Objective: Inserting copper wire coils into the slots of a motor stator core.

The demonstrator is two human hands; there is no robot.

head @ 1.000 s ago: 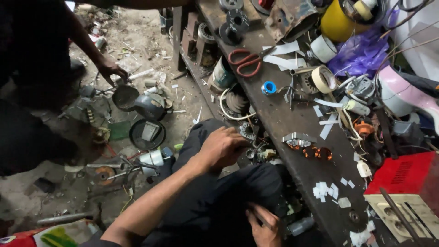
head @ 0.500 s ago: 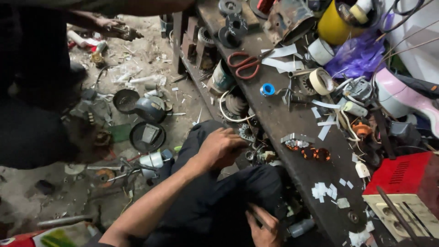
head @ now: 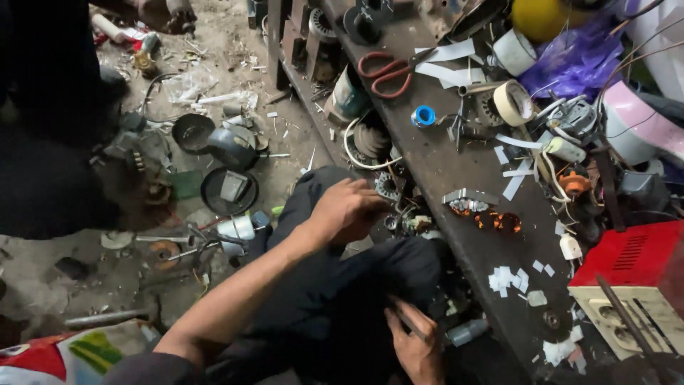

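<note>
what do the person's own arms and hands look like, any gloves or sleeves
Both hands are bare, no gloves. The left hand has a long bare forearm with no sleeve, watch or band showing. The right hand is bare too; its arm is out of view.

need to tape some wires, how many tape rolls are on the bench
3: a small blue roll mid-bench, a tan roll to its right, and a white roll above that, by the yellow container. The clutter may hide more.
</note>
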